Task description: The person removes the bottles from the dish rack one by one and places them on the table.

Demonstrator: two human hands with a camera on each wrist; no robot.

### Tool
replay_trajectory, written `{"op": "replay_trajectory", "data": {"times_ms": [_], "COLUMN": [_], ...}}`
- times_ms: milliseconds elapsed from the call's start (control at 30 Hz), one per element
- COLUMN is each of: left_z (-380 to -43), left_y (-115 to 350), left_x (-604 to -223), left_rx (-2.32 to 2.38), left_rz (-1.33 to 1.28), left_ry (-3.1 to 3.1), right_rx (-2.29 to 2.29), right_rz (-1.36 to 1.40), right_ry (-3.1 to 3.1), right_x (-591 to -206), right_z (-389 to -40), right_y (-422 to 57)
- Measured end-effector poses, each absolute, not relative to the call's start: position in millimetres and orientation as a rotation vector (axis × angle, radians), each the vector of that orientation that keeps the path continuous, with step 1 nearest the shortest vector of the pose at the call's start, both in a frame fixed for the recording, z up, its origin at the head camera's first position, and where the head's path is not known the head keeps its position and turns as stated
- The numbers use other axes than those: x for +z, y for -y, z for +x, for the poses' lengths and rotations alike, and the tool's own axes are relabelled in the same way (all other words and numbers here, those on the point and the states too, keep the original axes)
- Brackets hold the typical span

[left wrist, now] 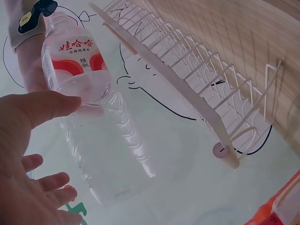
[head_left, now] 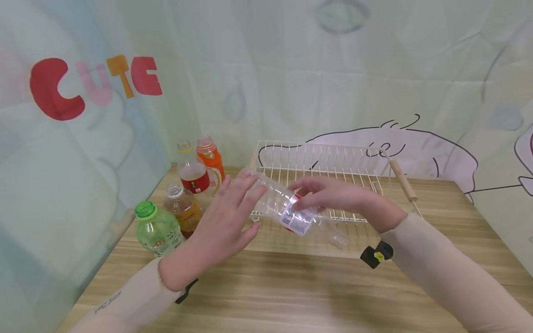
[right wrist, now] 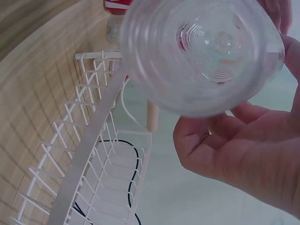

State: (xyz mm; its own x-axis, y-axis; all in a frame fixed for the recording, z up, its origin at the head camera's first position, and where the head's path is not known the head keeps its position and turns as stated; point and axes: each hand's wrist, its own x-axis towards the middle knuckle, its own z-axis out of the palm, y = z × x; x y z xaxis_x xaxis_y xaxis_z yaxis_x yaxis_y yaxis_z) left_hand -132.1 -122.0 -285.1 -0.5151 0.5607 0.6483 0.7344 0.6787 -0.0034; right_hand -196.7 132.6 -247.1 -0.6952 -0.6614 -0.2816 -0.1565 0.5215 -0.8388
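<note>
A clear plastic bottle (head_left: 270, 199) with a red and white label tilts above the table, its neck towards the lower right. My right hand (head_left: 333, 194) grips it near the label, with fingers curled; in the right wrist view these fingers (right wrist: 234, 140) show beyond the bottle's round clear wall (right wrist: 206, 56). My left hand (head_left: 220, 217) is by the bottle's base end, fingers spread. The left wrist view has its thumb (left wrist: 51, 108) extended in front of the bottle (left wrist: 79, 65); whether they touch is hard to tell.
Behind the bottle stands a white wire rack (head_left: 316, 173) with wooden handles (head_left: 401, 180). To the left are a green bottle (head_left: 158, 229), an amber-coloured one (head_left: 183, 208), a red-labelled one (head_left: 193, 173) and an orange one (head_left: 211, 157). Printed curtains surround the wooden table (head_left: 270, 286).
</note>
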Motion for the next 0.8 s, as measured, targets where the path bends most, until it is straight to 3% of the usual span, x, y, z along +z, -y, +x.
{"op": "replay_trajectory", "data": {"times_ms": [800], "left_z": [-129], "left_y": [117], "left_x": [-294], "left_rx": [-0.242], "left_rz": [-1.074], "left_ry": [2.391], "right_rx": [-0.774], "right_rz": [-0.744], "right_ry": [-2.301], "right_x": [-243], "right_z": [-183], "right_y": [-121]}}
